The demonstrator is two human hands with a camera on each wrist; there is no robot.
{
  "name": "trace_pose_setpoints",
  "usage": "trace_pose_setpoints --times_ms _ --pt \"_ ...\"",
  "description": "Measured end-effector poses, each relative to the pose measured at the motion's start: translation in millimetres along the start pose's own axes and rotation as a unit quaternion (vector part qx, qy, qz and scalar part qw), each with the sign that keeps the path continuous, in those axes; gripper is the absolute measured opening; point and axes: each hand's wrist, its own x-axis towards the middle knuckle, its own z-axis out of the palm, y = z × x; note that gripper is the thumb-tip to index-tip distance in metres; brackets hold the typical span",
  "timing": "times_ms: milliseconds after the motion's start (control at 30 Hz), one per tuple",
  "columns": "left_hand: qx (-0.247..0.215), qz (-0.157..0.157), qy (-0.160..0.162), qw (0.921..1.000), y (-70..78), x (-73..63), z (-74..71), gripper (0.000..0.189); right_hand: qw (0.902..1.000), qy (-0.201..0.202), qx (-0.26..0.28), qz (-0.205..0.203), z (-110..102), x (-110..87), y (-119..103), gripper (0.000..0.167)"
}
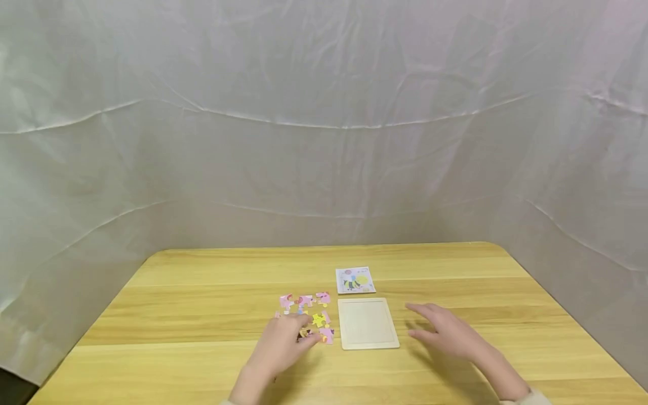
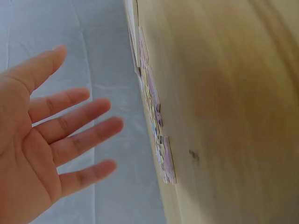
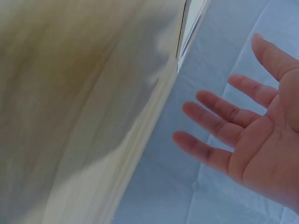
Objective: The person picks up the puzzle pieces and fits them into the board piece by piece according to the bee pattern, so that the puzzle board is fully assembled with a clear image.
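Note:
Several jigsaw puzzle pieces [image 1: 319, 320], pink and yellow, lie loosely spread on the table left of a pale wooden puzzle frame [image 1: 368, 324]. Above these pieces hovers my left hand [image 1: 279, 344], covering some of them in the head view; its fingers are spread and hold nothing. In the left wrist view the pieces [image 2: 154, 100] appear edge-on, apart from the fingertips. My right hand [image 1: 450, 332] is raised over the table to the right of the frame, fingers extended, palm empty.
Behind the frame lies a square picture card [image 1: 355, 280] with a striped bee-like figure. The wooden table [image 1: 212, 315] has rounded far corners. Grey cloth [image 1: 324, 169] hangs around its back and sides.

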Motion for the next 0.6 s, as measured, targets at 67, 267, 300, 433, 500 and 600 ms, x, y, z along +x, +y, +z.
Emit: trace_pose_setpoints --times_ms 67,267,300,433,500,600 --pt "-0.028 -0.004 -0.010 0.9995 -2.1 0.2 -1.2 0.023 0.9998 -0.013 0.018 0.002 0 4.1 2 0.047" --pt "-0.105 -0.024 -0.045 0.9931 -9.5 0.2 -5.3 0.012 0.9961 -0.046 0.074 -0.011 1 16.5 8 0.040" --pt "-0.117 -0.027 -0.048 0.9916 -10.9 0.4 -5.8 0.011 0.9955 -0.046 0.082 -0.018 1 18.3 9 0.038" --pt "-0.138 -0.034 -0.048 0.9887 -16.1 1.7 -6.0 0.007 0.9932 -0.044 0.100 -0.038 4 25.6 14 0.031" --pt "-0.135 -0.034 -0.043 0.9894 -19.0 3.0 -5.2 0.006 0.9923 -0.045 0.108 -0.040 5 28.9 16 0.029" --pt "-0.136 -0.038 -0.039 0.9892 -23.1 4.2 -4.8 0.005 0.9918 -0.050 0.113 -0.033 8 35.3 18 0.028"
